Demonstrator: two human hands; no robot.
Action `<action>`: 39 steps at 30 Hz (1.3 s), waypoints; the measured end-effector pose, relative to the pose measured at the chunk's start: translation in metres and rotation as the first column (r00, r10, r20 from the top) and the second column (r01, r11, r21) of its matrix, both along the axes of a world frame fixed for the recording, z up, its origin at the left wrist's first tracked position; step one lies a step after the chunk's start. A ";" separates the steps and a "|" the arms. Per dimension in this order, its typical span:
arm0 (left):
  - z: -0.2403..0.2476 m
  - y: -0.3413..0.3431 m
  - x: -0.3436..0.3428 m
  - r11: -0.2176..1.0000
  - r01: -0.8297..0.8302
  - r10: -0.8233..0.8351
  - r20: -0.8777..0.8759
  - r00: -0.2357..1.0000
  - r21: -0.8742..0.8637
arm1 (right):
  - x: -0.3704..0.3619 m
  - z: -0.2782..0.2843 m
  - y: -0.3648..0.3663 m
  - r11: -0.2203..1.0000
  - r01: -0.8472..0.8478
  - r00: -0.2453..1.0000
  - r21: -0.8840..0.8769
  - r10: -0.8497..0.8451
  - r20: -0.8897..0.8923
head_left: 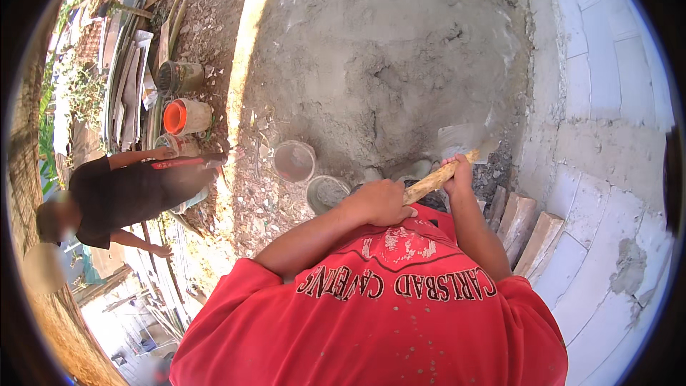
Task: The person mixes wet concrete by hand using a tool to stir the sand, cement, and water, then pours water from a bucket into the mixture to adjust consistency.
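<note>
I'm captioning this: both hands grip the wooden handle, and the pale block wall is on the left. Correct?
No: the head view shows the pale block wall on the right. The left hand and right hand do grip the wooden handle.

Both hands grip the wooden handle (434, 182): the left hand (380, 204) back upward at its lower visible end, the right hand (459, 174) curled around it near the upper end. The left forearm (314, 237) slants toward the handle from its left, the right forearm (480, 234) from below it.
</note>
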State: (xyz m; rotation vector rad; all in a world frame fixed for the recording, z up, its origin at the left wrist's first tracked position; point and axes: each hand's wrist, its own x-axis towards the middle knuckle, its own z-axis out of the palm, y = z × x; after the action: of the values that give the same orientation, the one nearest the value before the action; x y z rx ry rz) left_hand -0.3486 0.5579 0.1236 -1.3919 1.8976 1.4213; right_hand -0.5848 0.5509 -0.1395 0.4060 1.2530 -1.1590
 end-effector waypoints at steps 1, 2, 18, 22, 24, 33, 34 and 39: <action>-0.005 0.006 0.002 1.000 -0.018 0.018 -0.020 1.000 -0.002 | 0.002 0.004 -0.002 1.000 -0.001 1.000 0.003 0.001 0.008; -0.011 0.011 0.006 0.999 -0.036 0.036 -0.038 0.999 -0.002 | 0.007 0.007 -0.005 1.000 0.000 1.000 0.007 0.000 0.017; -0.267 -0.015 -0.169 0.861 -0.435 0.485 -0.167 0.859 0.262 | -0.152 -0.167 -0.104 0.914 -0.280 0.914 0.295 0.348 -0.209; -0.358 -0.097 -0.246 0.482 -0.548 0.777 -0.044 0.628 0.684 | -0.229 -0.268 -0.180 0.766 -0.423 0.753 0.484 0.594 -0.282; -0.401 -0.138 -0.271 0.380 -0.510 0.817 -0.021 0.576 0.772 | -0.261 -0.312 -0.218 0.749 -0.447 0.718 0.490 0.626 -0.304; -0.394 -0.250 -0.104 0.529 -0.632 0.684 0.156 0.713 0.566 | -0.048 -0.371 -0.302 0.801 -0.474 0.848 0.365 0.527 -0.057; -0.366 -0.252 -0.085 0.647 -0.621 0.601 0.205 0.772 0.442 | -0.017 -0.349 -0.299 0.833 -0.453 0.877 0.317 0.480 -0.009; -0.248 -0.221 -0.071 0.722 -0.611 0.621 0.086 0.779 0.326 | -0.001 -0.262 -0.281 0.883 -0.453 0.884 0.119 0.429 0.187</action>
State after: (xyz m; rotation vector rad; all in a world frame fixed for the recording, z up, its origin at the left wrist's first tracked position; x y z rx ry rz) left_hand -0.4194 0.3372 -0.1248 -1.9201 1.1304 1.9584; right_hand -0.5858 0.2700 -0.4018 0.2987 1.2237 -0.6265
